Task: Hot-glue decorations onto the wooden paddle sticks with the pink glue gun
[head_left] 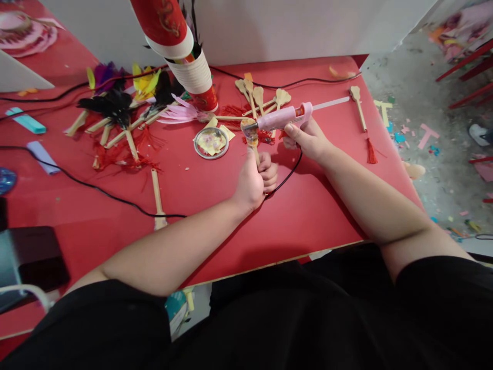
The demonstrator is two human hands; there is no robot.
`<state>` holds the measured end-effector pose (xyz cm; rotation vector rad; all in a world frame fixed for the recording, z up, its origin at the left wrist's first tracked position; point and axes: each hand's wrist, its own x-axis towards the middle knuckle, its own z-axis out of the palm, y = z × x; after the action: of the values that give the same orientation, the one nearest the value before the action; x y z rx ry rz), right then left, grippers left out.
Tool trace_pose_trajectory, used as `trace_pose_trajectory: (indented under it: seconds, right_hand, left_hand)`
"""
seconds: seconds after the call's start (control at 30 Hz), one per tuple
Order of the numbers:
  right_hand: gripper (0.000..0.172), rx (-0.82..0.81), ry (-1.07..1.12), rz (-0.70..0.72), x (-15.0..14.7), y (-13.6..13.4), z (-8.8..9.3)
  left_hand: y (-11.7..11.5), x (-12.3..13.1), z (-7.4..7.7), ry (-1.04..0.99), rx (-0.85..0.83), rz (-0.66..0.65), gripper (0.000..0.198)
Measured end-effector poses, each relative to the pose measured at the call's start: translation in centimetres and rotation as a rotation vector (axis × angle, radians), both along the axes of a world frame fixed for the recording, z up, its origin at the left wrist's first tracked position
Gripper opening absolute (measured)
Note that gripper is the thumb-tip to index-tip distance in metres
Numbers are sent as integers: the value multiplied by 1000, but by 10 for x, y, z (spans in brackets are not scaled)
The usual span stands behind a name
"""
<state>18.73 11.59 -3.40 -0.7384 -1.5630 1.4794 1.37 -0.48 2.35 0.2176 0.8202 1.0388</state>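
My left hand (256, 180) is closed around the handle of a small wooden stick (252, 139) with a heart-shaped top, held upright above the red table (308, 205). My right hand (308, 140) grips a pink hot glue gun (283, 118) with a clear glue rod sticking out of its back. The gun's nozzle touches the top of the wooden stick. The gun's black cable (287, 174) loops under my hands.
A round tin lid (211, 142) with yellow pieces lies left of my hands. Several wooden sticks (262, 100) with red tassels, feathered sticks (119, 110), a red and white tube (181, 46) and black cables (96, 187) cover the table. One tasselled stick (362, 118) lies at right.
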Motion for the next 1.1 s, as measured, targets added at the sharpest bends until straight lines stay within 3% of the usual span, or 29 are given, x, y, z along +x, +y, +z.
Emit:
trace_pose_trajectory:
  seconds: [0.23, 1.1]
  right_hand:
    - [74, -9, -17, -25, 3, 2, -5]
    - [77, -44, -41, -81, 0, -3, 4]
  left_hand:
    - [0, 1, 0, -1, -31, 17, 65]
    - [1, 2, 1, 13, -37, 32, 64]
